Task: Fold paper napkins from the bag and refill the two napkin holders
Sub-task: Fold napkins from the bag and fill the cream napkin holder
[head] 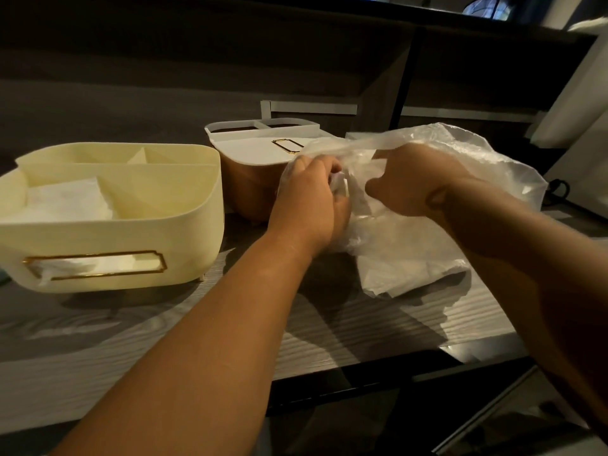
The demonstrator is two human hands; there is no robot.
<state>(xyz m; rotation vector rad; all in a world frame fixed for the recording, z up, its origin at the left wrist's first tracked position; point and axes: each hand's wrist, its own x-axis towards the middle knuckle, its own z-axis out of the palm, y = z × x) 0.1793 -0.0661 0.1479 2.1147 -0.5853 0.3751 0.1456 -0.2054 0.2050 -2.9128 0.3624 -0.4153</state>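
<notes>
Mostly hidden: napkins inside cloudy bag (427, 199); left hand (312, 195), right hand (414, 182) fingers pinching its plastic.

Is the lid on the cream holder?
No, the cream holder is open on top, its compartments and a napkin inside showing; only the brown holder has a lid.

The translucent bag (427, 205) is blurring its contents; both hands' fingertips are disappearing into its folds; the brown holder (250, 182) is sitting half hidden behind them.
</notes>
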